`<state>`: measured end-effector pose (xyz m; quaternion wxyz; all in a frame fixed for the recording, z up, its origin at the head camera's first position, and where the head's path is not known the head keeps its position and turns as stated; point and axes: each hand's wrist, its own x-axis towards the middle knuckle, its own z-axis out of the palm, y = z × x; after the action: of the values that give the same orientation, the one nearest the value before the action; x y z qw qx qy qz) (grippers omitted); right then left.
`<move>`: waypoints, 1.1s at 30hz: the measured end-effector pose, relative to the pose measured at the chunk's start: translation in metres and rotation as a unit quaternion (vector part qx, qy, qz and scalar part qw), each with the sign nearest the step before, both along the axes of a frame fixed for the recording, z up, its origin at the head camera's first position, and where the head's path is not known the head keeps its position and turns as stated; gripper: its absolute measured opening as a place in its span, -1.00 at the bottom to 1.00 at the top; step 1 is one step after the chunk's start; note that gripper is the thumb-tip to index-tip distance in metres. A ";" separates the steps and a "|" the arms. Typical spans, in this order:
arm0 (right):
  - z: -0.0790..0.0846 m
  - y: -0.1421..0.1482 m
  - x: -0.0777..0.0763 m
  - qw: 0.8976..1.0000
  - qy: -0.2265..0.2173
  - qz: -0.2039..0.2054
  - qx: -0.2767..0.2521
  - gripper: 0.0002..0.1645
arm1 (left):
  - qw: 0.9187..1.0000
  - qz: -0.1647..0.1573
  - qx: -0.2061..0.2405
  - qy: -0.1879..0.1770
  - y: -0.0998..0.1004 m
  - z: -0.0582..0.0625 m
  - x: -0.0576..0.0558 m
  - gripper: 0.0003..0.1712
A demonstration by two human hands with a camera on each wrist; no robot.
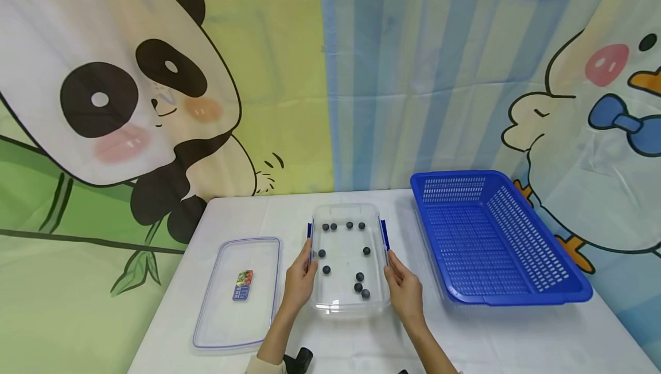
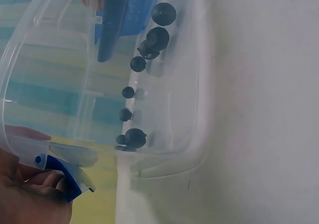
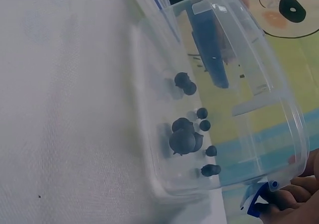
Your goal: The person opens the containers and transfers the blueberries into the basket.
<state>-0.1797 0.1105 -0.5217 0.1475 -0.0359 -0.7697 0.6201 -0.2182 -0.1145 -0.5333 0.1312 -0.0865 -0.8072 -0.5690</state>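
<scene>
A clear plastic food container (image 1: 343, 268) without its lid sits at the middle of the table. Several dark blueberries (image 1: 366, 251) lie scattered across its bottom. My left hand (image 1: 299, 279) grips its left side wall, the thumb at the rim. On the opposite wall my right hand (image 1: 405, 291) holds the container in the same way. Blue latches hang along both long sides; one latch (image 2: 70, 179) is against the left fingers in the left wrist view. In the right wrist view, another latch (image 3: 256, 200) is by the right fingers.
Left of the container lies a clear lid (image 1: 258, 325) with a blue-tinted edge and a small printed label (image 1: 242, 285). A large blue plastic basket (image 1: 516, 298) stands at the right. Behind the white table (image 1: 465, 345) hangs a printed curtain (image 1: 392, 76).
</scene>
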 end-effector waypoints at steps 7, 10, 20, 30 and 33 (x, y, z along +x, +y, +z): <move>0.013 0.004 -0.006 0.999 -0.027 -0.020 0.035 -0.54 | 1.000 0.001 -0.008 0.004 0.000 0.000 0.000 -0.43; 0.031 0.002 -0.013 0.998 -0.025 -0.036 0.045 -0.57 | 1.000 0.005 -0.013 0.005 0.000 0.000 0.001 -0.44; 0.104 -0.044 -0.047 0.979 -0.065 0.176 -0.080 -0.55 | 1.000 0.010 -0.018 0.021 -0.001 -0.001 -0.002 -0.44; 0.063 -0.071 -0.106 0.910 -0.238 0.339 0.029 -0.67 | 1.000 -0.017 0.000 0.024 -0.002 -0.001 -0.003 -0.44; 0.046 -0.073 -0.114 0.895 -0.252 0.361 0.070 -0.71 | 1.000 -0.013 -0.005 0.019 -0.003 -0.002 -0.002 -0.44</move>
<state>-0.2936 0.0377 -0.4756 -0.2832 0.0994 -0.7825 0.5455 -0.2201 -0.1178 -0.5349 0.1384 -0.1085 -0.8059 -0.5653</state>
